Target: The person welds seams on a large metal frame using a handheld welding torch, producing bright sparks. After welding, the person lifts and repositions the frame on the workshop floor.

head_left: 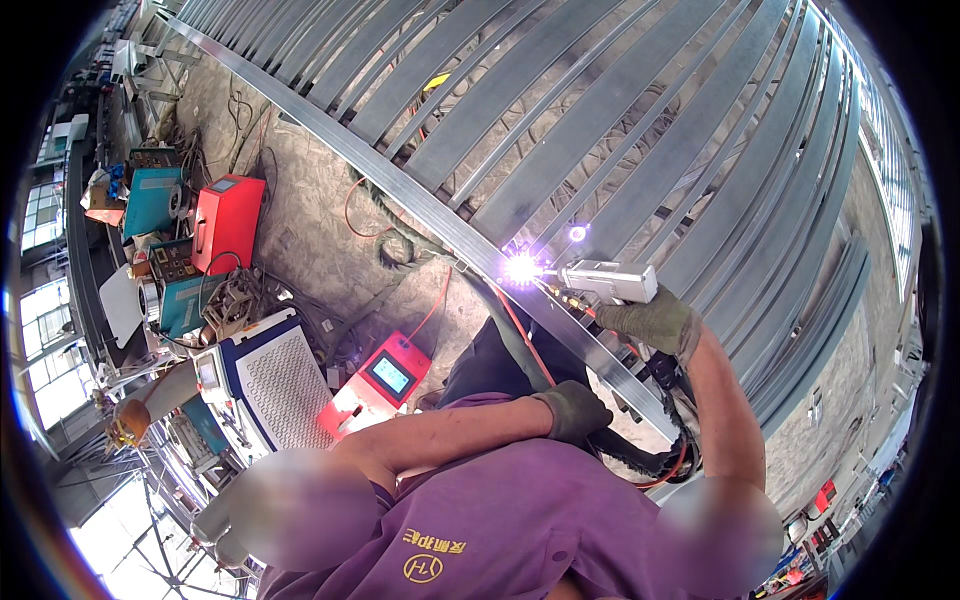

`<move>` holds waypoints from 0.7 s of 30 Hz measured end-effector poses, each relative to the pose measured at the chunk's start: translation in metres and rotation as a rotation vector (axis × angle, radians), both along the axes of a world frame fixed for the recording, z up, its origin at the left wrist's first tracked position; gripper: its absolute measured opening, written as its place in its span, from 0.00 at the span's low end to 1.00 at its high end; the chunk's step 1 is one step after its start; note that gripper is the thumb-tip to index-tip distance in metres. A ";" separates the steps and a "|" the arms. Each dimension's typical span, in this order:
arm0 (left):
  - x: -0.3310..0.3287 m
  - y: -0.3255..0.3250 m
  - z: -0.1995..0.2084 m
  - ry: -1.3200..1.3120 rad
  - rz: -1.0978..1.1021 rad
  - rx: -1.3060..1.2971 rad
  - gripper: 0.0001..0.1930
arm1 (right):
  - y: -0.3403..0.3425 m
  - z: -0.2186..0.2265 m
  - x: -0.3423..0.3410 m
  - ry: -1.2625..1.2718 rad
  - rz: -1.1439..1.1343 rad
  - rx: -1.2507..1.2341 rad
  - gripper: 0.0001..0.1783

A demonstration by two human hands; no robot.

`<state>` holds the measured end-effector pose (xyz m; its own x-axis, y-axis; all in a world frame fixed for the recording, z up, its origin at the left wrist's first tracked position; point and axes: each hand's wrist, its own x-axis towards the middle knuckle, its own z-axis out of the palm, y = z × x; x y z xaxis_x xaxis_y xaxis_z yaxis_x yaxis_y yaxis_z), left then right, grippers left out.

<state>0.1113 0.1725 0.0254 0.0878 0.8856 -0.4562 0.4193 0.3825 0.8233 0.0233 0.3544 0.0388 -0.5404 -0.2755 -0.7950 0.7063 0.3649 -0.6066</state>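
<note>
Clenched in its olive work glove, my left hand (575, 410) sits low against the dark cable bundle (640, 455) near my waist; whether it grips the bundle I cannot tell. Right of it, my gloved right hand (655, 322) grasps a boxy white welding gun (608, 280), its nozzle at a violet-white arc (522, 267) on the long grey steel rail (400, 190).

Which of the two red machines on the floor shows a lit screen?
The smaller red box machine, next to the white perforated unit, shows a bluish screen. The taller red machine farther up on the left shows none.
</note>
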 end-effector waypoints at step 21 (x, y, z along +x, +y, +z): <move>0.022 -0.001 -0.022 -0.020 -0.017 -0.002 0.20 | -0.008 0.019 0.002 0.052 0.010 0.065 0.29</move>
<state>0.1335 0.1712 0.0033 0.1122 0.8829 -0.4560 0.4091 0.3772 0.8309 0.0252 0.3464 0.0581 -0.5786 -0.2299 -0.7826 0.6709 0.4115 -0.6169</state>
